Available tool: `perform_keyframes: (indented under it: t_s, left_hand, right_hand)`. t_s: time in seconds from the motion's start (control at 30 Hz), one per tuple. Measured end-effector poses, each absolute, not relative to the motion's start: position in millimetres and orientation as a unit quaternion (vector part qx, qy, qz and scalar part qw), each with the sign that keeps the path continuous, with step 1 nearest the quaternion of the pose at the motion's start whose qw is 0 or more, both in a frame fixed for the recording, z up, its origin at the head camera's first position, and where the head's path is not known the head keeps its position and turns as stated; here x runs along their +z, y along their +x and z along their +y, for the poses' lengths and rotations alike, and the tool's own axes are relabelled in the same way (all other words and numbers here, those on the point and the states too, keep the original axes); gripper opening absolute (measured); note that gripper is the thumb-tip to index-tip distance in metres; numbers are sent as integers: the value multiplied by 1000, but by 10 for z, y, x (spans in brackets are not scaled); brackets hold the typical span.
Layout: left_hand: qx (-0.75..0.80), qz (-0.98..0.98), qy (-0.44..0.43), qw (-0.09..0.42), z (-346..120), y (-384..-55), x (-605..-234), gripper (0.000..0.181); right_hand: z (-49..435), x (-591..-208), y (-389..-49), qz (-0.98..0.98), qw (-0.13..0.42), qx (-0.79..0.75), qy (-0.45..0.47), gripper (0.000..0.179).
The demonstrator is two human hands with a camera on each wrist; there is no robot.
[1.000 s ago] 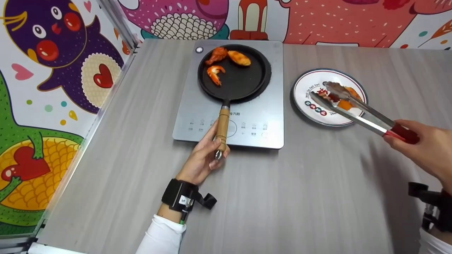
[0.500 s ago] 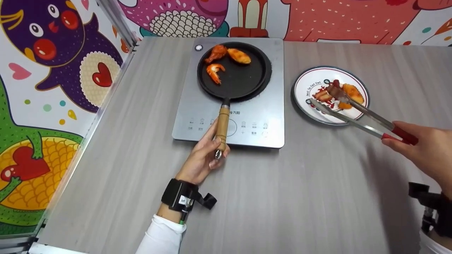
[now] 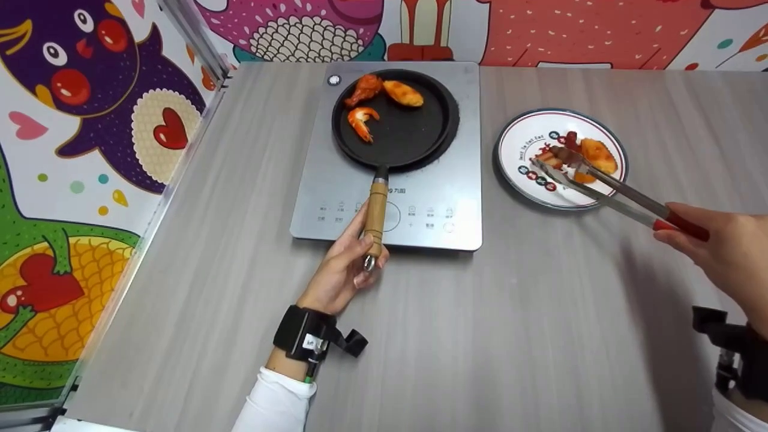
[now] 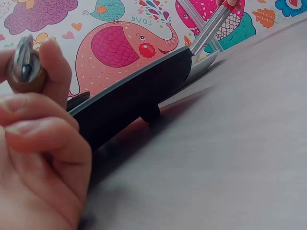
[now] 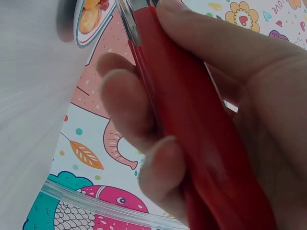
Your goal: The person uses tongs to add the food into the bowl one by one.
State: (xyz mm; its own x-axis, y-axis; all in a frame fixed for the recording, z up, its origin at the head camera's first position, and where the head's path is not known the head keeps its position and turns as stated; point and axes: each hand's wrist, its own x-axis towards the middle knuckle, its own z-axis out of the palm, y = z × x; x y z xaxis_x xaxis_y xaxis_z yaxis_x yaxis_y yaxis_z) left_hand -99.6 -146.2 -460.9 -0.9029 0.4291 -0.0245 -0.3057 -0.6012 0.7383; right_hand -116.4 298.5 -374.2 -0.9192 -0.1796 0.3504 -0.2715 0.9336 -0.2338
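Observation:
My left hand [image 3: 342, 267] holds the wooden handle of a black frying pan [image 3: 414, 135], its fingers wrapped beneath with the thumb along the side. In the pan lie a drumstick [image 3: 364, 90], a yellow-brown oval piece [image 3: 403, 93] and a shrimp [image 3: 361, 124]. My right hand [image 3: 729, 252] grips metal tongs [image 3: 624, 195] by their red handles. Their tips are low over a round plate [image 3: 516, 180], on either side of a reddish-brown strip of food [image 3: 547, 158]; whether they pinch it I cannot tell. Fingers curl round the red handles [image 5: 187, 105] in the right wrist view.
Under the pan is a silver induction cooker [image 3: 336, 204] on a grey wooden table [image 3: 480, 336]. The plate stands to its right, also holding orange-brown pieces [image 3: 599, 157] and a dark red piece [image 3: 571, 141]. Cartoon-printed walls [image 3: 588, 33] border the table behind and on the left.
The tongs' arms spread over the plate, then drew closer together around the reddish-brown strip. My left hand keeps its hold on the handle, and the pan stays in place.

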Motion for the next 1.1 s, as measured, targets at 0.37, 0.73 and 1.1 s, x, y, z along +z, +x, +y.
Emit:
perform_keyframes:
  t_s: [0.37,0.73,1.1]
  left_hand:
    - [894,390,80,206,-1467,-980,-4583,57]
    - [893,392,82,205,-1457,-994,-4591,58]
    - [895,388,76,207,-1449,-989,-4598,58]
  right_hand:
    - [2977,-3714,-1160,-970,157,150,113,35]
    - [3011,-3703,-1171,-971,121,184,95,35]
    - [3010,-3673,-1165,-971,108,201,75,36]
